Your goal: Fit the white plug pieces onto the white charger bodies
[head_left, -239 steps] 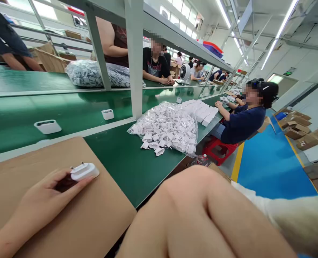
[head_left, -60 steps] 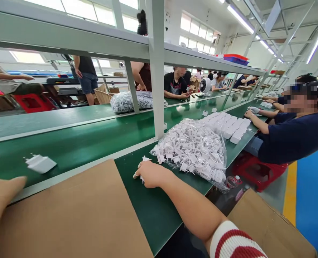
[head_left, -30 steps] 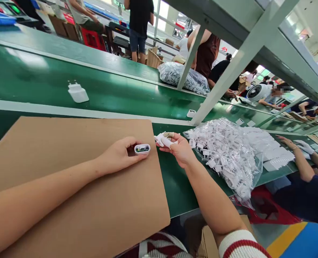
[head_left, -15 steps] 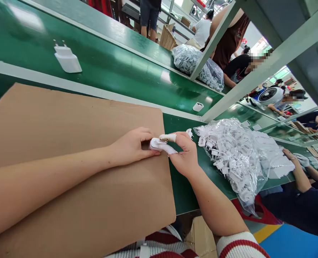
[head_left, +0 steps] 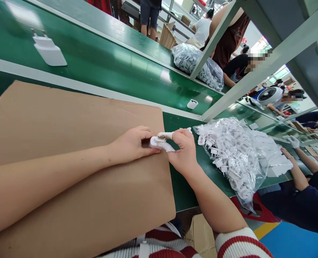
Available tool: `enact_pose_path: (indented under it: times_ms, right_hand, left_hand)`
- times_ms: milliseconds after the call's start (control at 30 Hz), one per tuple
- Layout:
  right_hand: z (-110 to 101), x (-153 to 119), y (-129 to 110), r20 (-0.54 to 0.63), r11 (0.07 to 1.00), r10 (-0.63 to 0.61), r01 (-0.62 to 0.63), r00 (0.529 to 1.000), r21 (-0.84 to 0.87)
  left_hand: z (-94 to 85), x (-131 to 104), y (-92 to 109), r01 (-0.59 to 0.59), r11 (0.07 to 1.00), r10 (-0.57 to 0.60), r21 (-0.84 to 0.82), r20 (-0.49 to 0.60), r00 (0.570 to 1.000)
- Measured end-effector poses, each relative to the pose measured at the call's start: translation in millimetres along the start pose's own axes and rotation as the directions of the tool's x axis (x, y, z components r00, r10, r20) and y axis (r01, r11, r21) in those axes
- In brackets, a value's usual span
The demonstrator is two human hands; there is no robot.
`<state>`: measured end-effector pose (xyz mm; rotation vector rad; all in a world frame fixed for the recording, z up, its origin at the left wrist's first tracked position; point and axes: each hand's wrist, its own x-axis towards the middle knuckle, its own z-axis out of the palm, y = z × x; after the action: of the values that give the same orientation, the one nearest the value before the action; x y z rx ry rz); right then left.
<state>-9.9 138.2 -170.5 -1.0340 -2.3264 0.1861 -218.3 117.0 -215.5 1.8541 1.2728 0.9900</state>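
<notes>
Pinching a small white charger piece (head_left: 154,142) between thumb and fingers of the left hand (head_left: 133,145), held it over the cardboard sheet (head_left: 89,122), close to the right edge. Met it from the other side with the right hand (head_left: 184,148), thumb and forefinger closed about its right end. Wore white finger covers (head_left: 165,135) on those two, with a brownish smudge at one tip. Found the piece plain white, smooth and rounded toward the left hand, though slightly blurred and largely hidden; could not make out its right end under the fingertips. Glimpsed another white plug part (head_left: 189,129) just past the right knuckles; could not tell whether held or lying loose. Had a clear plastic bag (head_left: 234,154) of white plug parts to the right on the green tabletop (head_left: 186,193), with pins showing on several, and rows of white casings (head_left: 279,165) beside it. Saw on the green belt (head_left: 121,71) a glossy two-pin charger (head_left: 50,52) toward the left and a white casing with a dark opening (head_left: 192,104) farther right. Noticed a co-worker's gloved hand (head_left: 293,141) near the rows.
</notes>
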Motion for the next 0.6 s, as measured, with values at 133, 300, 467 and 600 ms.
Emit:
enact_pose_path:
  times_ms: [133, 300, 467, 600]
  right_hand:
    - [-3, 2, -4, 0.026, 0.997, 0.008, -0.006, 1.000, -0.082]
    - [-5, 4, -6, 0.057, 0.997, 0.011, -0.006, 0.998, -0.082]
    - [-5, 8, -5, 0.033, 0.993, 0.018, -0.014, 0.999, -0.120]
    - [-7, 12, -2, 0.058, 0.994, -0.013, 0.019, 0.998, -0.104]
  left_hand:
    - [0.2, 0, 1, 0.011, 1.000, -0.011, 0.008, -0.008, 1.000]
    - [-1.7, 1, 1, 0.026, 1.000, -0.026, 0.000, 0.024, 0.999]
    - [-3.7, 2, 1, 0.048, 0.999, -0.049, 0.019, 0.023, 0.999]
    - [-6.8, 2, 8, 0.077, 0.996, -0.080, 0.051, 0.049, 0.996]
